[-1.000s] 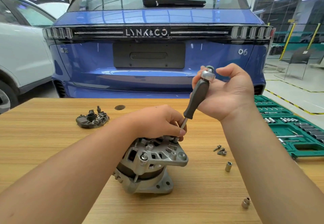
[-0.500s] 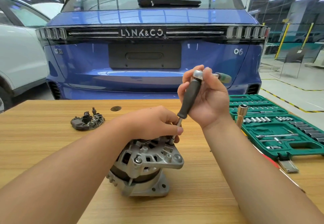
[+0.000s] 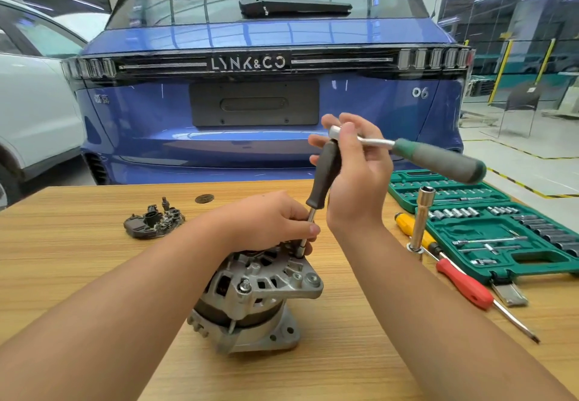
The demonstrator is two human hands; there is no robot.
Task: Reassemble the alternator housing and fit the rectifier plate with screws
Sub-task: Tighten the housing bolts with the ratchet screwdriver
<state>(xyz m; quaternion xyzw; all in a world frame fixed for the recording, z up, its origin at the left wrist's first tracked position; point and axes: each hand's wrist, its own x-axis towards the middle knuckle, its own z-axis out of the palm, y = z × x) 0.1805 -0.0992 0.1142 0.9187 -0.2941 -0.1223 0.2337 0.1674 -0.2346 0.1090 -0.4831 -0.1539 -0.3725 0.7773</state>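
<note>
**A:** Where is the alternator from where you sit?

**B:** I see the alternator [image 3: 255, 294] standing on the wooden table [image 3: 62, 262], low in the middle of my view, its finned silver housing facing up. The rectifier plate [image 3: 153, 222] lies apart from it, out at ten o'clock from the alternator, flat on the table.

**A:** And the hands?

**B:** My left hand [image 3: 269, 222] sits on top of the housing, fingers curled down; thumb and fingertips pinch the thin steel shaft of the driver [image 3: 322, 175] just above its tip, which meets the housing's upper edge at one o'clock. My right hand [image 3: 357, 168] is higher, at twelve o'clock from the alternator, fingers wrapped loosely round the driver's dark handle near its top. A ratchet [image 3: 435, 157] with a green grip is joined to the driver's upper end and juts out to three o'clock; the same fingers close over its metal head.

**A:** Anything nearby?

**B:** At three o'clock there is a green socket case [image 3: 501, 228], open, a tall socket [image 3: 423, 218] standing upright beside it, and a red screwdriver [image 3: 466, 284] lying just in front.
</note>
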